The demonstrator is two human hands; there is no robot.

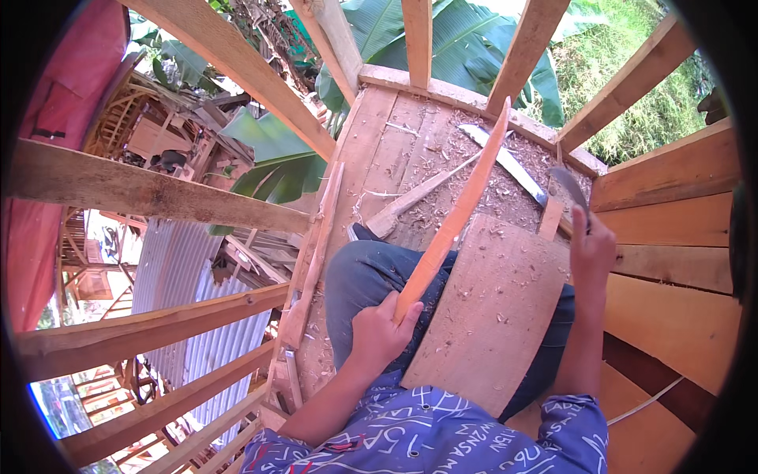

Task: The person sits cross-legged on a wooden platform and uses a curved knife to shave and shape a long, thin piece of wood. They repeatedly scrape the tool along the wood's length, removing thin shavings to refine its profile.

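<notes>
My left hand (383, 332) is closed round the lower end of a long orange-brown piece of wood (454, 221). The wood tapers to a point and slants up and away to the right. To the right, my right hand (592, 249) is raised and closed on a knife with a dark, curved blade (570, 188); its handle is hidden in my fingers. The blade is apart from the wood. Across my lap lies a flat wooden board (497, 304), sprinkled with shavings.
On the shaving-strewn plank floor (379, 150) lie a long silver blade (509, 166) and a slim wooden stick (418, 193). Wooden posts and rails (158, 186) surround me. Plank walling (663, 221) stands at right. Beyond the left side are corrugated sheets (178, 261).
</notes>
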